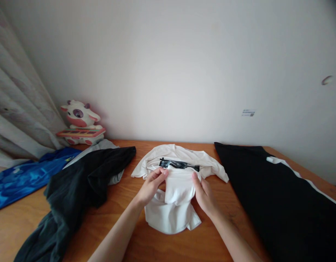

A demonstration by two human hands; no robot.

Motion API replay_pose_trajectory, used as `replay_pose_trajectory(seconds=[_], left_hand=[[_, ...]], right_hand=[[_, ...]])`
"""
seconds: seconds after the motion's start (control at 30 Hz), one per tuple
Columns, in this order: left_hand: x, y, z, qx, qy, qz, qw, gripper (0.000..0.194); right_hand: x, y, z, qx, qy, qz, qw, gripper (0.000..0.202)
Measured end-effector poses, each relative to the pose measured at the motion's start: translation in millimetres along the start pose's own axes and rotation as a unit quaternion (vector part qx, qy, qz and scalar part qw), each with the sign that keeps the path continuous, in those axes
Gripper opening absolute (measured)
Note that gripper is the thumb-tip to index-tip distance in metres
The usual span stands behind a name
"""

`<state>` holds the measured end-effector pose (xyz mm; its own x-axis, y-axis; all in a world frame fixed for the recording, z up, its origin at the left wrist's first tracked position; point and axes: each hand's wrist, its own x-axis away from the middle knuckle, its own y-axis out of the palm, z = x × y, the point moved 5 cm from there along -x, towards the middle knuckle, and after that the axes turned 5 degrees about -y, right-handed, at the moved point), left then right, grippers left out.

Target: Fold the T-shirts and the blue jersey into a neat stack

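A white T-shirt (179,189) with a dark printed panel (179,165) lies in the middle of the wooden table. Its far part is spread toward the wall, while the near part is lifted and folded over itself. My left hand (154,182) pinches the raised fabric at its left edge, thumb on top. On the opposite edge, my right hand (204,193) grips the same cloth between thumb and fingers. Some of the print is hidden behind the raised fold. A loose flap of the shirt rests on the table below my hands.
Left of the shirt lie a crumpled black garment (75,189), a grey one (117,177) under it and a blue one (34,174). A toy cow with a keyboard (82,123) stands behind them by the curtain (17,91). Black cloth with white trim (266,189) covers the right side.
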<state>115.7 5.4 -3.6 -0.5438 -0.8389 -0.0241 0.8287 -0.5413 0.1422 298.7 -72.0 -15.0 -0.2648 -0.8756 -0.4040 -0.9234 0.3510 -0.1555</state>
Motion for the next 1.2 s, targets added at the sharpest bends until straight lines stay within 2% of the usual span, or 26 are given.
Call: replay_pose_trajectory(seconds=[0.1,0.2,0.33,0.4,0.43,0.53,0.6,0.67,0.73,0.83,0.93,1.1,1.2], left_hand=[[-1.9,-0.4,-2.2,-0.023,-0.002,-0.002,1.0,0.051],[-3.8,1.3,-9.0,-0.119,0.007,-0.007,0.993,0.051],[-2.7,2.5,-16.7,-0.331,0.027,0.0,0.943,0.029],[-0.2,5.4,-15.8,-0.378,0.042,-0.014,0.925,0.025],[1.3,7.7,-14.6,-0.374,0.046,-0.028,0.926,0.026],[4.6,15.5,-10.4,-0.266,0.033,-0.084,0.96,0.033],[4.6,18.2,-8.7,-0.176,0.014,-0.096,0.98,0.038],[2.8,18.2,-8.0,-0.12,0.004,-0.088,0.989,0.044],[-0.1,15.2,-7.6,-0.089,0.002,-0.068,0.994,0.047],[-4.5,2.6,-2.5,-0.056,0.041,0.008,0.998,0.048],[-6.4,-15.2,3.5,0.013,0.064,0.109,0.992,0.047],[-2.2,-42.9,15.9,0.204,0.08,0.234,0.947,0.045],[2.6,-53.9,21.9,0.228,0.074,0.282,0.929,0.047]], right_hand=[[-1.1,-6.7,6.9,0.003,0.036,0.032,0.999,0.054],[-1.3,-6.8,18.6,-0.047,0.088,0.05,0.994,0.055],[-3.7,7.0,27.4,-0.204,0.126,0.028,0.97,0.053],[-4.3,13.2,26.3,-0.234,0.139,0.005,0.962,0.056],[-4.1,15.0,24.7,-0.236,0.143,-0.006,0.961,0.057],[-1.3,18.4,17.9,-0.23,0.153,-0.051,0.96,0.059],[1.2,18.6,13.9,-0.21,0.157,-0.072,0.962,0.055],[1.2,13.4,11.1,-0.143,0.143,-0.049,0.978,0.054],[-1.4,2.7,7.1,-0.045,0.101,0.016,0.994,0.056],[-5.2,-14.2,0.6,0.052,0.029,0.107,0.992,0.057],[-7.1,-31.4,-0.4,0.078,0.011,0.174,0.981,0.057],[-10.0,-54.5,-6.8,0.06,0.005,0.252,0.966,0.052],[-12.4,-58.1,-9.1,-0.003,0.002,0.271,0.963,0.051]])
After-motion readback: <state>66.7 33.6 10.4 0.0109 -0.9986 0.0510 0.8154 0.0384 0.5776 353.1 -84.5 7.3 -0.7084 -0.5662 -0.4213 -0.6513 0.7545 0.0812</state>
